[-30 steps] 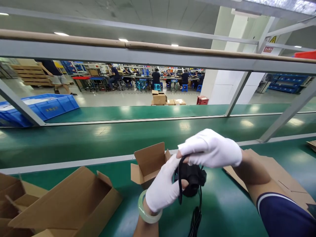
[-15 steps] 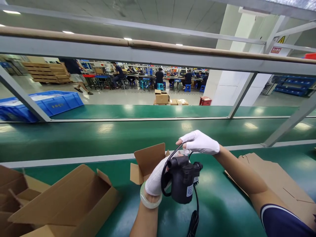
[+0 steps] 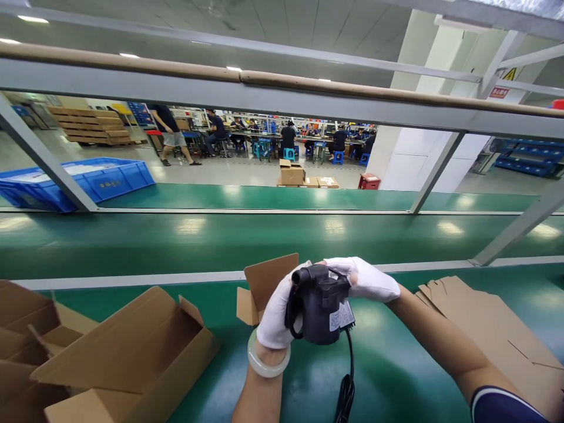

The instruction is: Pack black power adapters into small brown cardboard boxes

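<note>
A black electric air pump (image 3: 319,305) with a round nozzle and white labels is held up above the green bench. My left hand (image 3: 278,314), in a white fingertip-less glove, is closed around its left side and back. A loop of the black power cord (image 3: 348,385) runs along the pump's left side; its bundled end hangs below. My right hand (image 3: 372,281), gloved alike, is closed at the pump's upper right, with cord running to its fingers. Its fingertips are partly hidden behind the pump. Just behind my left hand stands a small open carton (image 3: 268,282).
Larger open cartons (image 3: 132,352) stand at the left. Flattened cardboard sheets (image 3: 489,335) lie at the right. Beyond the green bench are a metal frame (image 3: 264,94) and a blue crate (image 3: 106,179). People (image 3: 288,136) sit or walk in the background.
My right hand has come down from above the pump to its upper right side, drawing the cord along. The pump has risen slightly and turned a little in my left hand.
</note>
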A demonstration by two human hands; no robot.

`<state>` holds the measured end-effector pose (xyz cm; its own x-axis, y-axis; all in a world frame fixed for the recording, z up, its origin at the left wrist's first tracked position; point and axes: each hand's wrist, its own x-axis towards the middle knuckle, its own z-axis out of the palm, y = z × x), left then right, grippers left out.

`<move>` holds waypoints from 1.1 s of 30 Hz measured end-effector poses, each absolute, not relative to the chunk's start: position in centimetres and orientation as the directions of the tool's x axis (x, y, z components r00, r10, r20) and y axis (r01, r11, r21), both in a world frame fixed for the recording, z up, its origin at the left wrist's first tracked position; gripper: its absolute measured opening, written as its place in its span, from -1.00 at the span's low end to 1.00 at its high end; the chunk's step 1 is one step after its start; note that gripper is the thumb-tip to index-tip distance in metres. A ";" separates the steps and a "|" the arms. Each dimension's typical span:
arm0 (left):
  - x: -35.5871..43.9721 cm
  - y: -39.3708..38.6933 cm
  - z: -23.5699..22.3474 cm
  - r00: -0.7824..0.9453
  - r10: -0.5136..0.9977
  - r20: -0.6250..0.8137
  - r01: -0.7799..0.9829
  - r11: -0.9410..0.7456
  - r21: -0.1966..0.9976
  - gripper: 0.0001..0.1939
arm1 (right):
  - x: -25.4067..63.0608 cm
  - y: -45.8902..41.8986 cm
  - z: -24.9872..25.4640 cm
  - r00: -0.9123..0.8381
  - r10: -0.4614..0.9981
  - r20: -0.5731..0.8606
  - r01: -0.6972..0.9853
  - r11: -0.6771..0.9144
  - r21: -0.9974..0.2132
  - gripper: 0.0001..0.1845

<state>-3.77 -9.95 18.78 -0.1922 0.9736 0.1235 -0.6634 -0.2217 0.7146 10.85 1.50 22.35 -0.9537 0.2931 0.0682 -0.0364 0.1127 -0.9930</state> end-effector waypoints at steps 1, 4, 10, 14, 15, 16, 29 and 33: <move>-3.8 -10.1 18.8 -0.224 0.966 0.127 -0.650 -0.245 0.720 -0.54 | 10.9 1.1 22.4 -0.958 0.280 0.069 -0.049 0.076 -0.996 -0.18; -4.3 -11.0 19.0 -0.230 0.968 0.103 -0.613 -0.226 0.757 -0.48 | 11.0 -0.2 23.1 -0.939 0.324 0.117 -0.089 0.099 -0.991 -0.20; -7.5 -15.5 16.9 -0.477 0.712 0.516 0.410 -0.339 0.847 -0.66 | 8.5 -0.9 24.6 -0.899 0.400 0.178 0.053 0.502 -0.863 -0.38; -7.8 -17.6 13.3 -0.131 0.765 0.631 0.960 -0.060 0.272 -0.76 | 4.3 -0.2 24.1 -0.949 0.263 0.171 0.128 0.822 -0.555 -0.48; -7.6 -17.8 12.6 -0.082 0.794 0.602 0.982 -0.039 0.184 -0.75 | 3.2 0.0 23.9 -0.960 0.247 0.129 0.160 0.867 -0.472 -0.48; -7.5 -17.9 12.0 -0.063 0.816 0.574 0.990 -0.021 0.138 -0.72 | 2.1 0.1 23.7 -0.969 0.236 0.072 0.191 0.901 -0.390 -0.48; -8.3 -17.7 10.9 0.006 0.815 0.579 0.993 -0.073 0.093 -0.68 | -5.3 -0.9 19.1 -0.793 0.012 -0.610 0.064 0.996 -0.064 -0.69; -8.6 -17.6 10.8 0.018 0.833 0.553 0.997 -0.060 0.058 -0.69 | -4.6 -1.1 18.9 -0.789 0.047 -0.613 0.074 0.997 -0.018 -0.72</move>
